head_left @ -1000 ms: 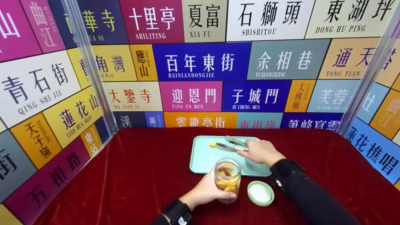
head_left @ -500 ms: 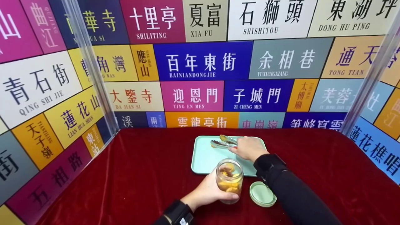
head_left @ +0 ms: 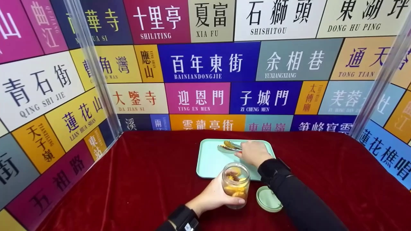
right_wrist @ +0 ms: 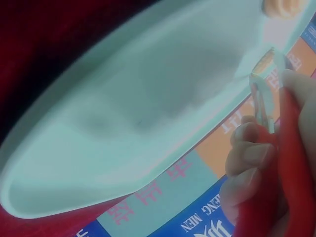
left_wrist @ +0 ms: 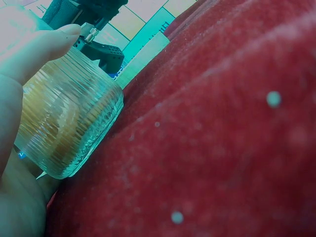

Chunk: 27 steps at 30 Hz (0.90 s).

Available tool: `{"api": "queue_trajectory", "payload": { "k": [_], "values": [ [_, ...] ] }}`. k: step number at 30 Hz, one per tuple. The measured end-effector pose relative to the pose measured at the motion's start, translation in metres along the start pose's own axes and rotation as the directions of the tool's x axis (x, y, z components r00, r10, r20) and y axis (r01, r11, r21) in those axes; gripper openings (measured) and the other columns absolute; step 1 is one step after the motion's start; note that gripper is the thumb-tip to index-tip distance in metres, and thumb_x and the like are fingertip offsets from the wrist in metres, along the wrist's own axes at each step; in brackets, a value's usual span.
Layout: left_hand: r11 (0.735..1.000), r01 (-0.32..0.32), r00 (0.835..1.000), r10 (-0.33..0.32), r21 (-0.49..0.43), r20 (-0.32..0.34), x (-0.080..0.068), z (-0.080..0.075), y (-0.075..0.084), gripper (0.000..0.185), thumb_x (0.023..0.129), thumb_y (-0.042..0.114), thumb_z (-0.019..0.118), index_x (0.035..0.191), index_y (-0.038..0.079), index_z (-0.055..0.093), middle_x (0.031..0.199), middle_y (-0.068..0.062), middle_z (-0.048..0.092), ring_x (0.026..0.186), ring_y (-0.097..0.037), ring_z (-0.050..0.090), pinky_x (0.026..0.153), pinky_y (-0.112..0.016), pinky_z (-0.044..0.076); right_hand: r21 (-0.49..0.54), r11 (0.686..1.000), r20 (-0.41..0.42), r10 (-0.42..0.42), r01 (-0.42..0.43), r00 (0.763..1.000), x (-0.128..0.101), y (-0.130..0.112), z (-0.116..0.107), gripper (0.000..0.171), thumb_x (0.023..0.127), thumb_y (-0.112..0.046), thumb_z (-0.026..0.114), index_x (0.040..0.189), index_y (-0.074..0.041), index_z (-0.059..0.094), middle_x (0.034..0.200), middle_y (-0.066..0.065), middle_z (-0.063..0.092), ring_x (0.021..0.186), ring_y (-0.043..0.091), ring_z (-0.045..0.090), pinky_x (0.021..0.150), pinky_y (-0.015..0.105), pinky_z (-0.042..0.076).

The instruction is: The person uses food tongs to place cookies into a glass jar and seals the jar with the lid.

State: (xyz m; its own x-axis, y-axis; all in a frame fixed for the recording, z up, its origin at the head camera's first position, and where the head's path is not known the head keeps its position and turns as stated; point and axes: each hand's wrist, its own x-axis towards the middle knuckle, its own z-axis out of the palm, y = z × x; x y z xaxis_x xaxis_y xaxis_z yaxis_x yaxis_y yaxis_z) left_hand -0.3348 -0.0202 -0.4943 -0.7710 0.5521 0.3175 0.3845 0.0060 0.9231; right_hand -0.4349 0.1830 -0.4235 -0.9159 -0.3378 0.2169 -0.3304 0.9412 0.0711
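My left hand [head_left: 212, 196] grips a ribbed glass jar [head_left: 235, 184] partly filled with orange pieces, standing on the red cloth just in front of a mint-green tray [head_left: 208, 163]. The left wrist view shows the same jar [left_wrist: 69, 123] under my thumb [left_wrist: 37, 47]. My right hand [head_left: 254, 153] holds metal tongs [head_left: 228, 147] with red handles over the tray's far part. An orange piece [head_left: 228, 143] sits at the tongs' tips. In the right wrist view the tongs [right_wrist: 289, 163] lie in my curled fingers [right_wrist: 249, 153] above the tray [right_wrist: 148, 98], with the orange piece [right_wrist: 281, 6] at the top edge.
A round mint-green lid [head_left: 268, 199] lies on the red cloth [head_left: 144, 179] right of the jar, partly under my right forearm. Sign-covered panels wall the table at the back and on both sides.
The right hand has shifted left and back over the tray, and the tongs have closed around the orange piece that lay loose. The left hand and jar have stayed put.
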Motion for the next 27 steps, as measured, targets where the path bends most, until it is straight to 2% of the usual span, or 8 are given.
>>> {"api": "queue_trajectory", "payload": {
  "k": [8,11,15,19,23,27],
  "values": [
    [1.000,0.018,1.000,-0.018,0.011,-0.009,0.000,-0.001,0.000,0.090,0.076,0.019,0.097,0.151,0.008,0.048,0.130,0.005,0.069,0.121,-0.012,0.066,0.112,-0.030,0.047,-0.083,0.996,-0.074,-0.046,0.040,0.996,-0.008,0.002,-0.004,0.047,0.098,-0.046,0.076,0.087,-0.001,0.069,0.085,0.020,0.072,0.079,0.040,0.072,0.067,0.054,0.062],
    [1.000,0.022,1.000,-0.022,0.012,-0.012,0.000,-0.001,0.000,0.090,0.076,0.019,0.097,0.150,0.007,0.048,0.129,0.004,0.069,0.121,-0.012,0.066,0.111,-0.029,0.047,-0.094,0.995,-0.072,-0.046,0.039,0.996,-0.011,0.008,-0.006,0.047,0.098,-0.047,0.076,0.090,-0.002,0.069,0.085,0.019,0.072,0.080,0.039,0.072,0.069,0.054,0.062],
    [1.000,0.024,1.000,-0.024,0.001,-0.019,0.000,-0.001,0.000,0.087,0.076,0.018,0.097,0.148,0.009,0.049,0.129,0.003,0.068,0.120,-0.013,0.066,0.111,-0.030,0.048,-0.050,0.998,-0.031,-0.025,0.024,0.999,-0.016,0.018,-0.011,0.046,0.100,-0.048,0.073,0.100,-0.002,0.071,0.091,0.020,0.072,0.086,0.040,0.072,0.076,0.055,0.062],
    [1.000,0.027,0.999,-0.026,0.006,-0.026,-0.001,0.000,0.001,0.085,0.075,0.018,0.098,0.146,0.011,0.051,0.128,0.003,0.068,0.119,-0.013,0.067,0.110,-0.030,0.048,0.043,0.999,0.012,0.009,-0.010,1.000,-0.024,0.028,-0.016,0.045,0.102,-0.049,0.070,0.107,-0.004,0.071,0.094,0.016,0.072,0.090,0.038,0.070,0.080,0.055,0.059],
    [0.999,0.036,0.999,-0.035,0.025,-0.028,-0.002,0.000,0.002,0.086,0.075,0.019,0.098,0.146,0.012,0.052,0.127,0.005,0.069,0.119,-0.011,0.067,0.110,-0.029,0.048,0.122,0.992,0.024,0.038,-0.040,0.999,-0.037,0.038,-0.018,0.045,0.101,-0.052,0.070,0.104,-0.007,0.071,0.086,0.007,0.069,0.082,0.032,0.066,0.075,0.052,0.057],
    [0.999,0.026,0.999,-0.026,0.027,-0.023,-0.002,-0.001,0.002,0.088,0.075,0.019,0.098,0.148,0.010,0.050,0.128,0.005,0.069,0.119,-0.012,0.066,0.111,-0.030,0.047,0.149,0.988,0.012,0.045,-0.046,0.999,-0.050,0.045,-0.021,0.048,0.100,-0.056,0.070,0.106,-0.008,0.072,0.081,0.005,0.066,0.073,0.027,0.062,0.068,0.049,0.054]
  ]
}}
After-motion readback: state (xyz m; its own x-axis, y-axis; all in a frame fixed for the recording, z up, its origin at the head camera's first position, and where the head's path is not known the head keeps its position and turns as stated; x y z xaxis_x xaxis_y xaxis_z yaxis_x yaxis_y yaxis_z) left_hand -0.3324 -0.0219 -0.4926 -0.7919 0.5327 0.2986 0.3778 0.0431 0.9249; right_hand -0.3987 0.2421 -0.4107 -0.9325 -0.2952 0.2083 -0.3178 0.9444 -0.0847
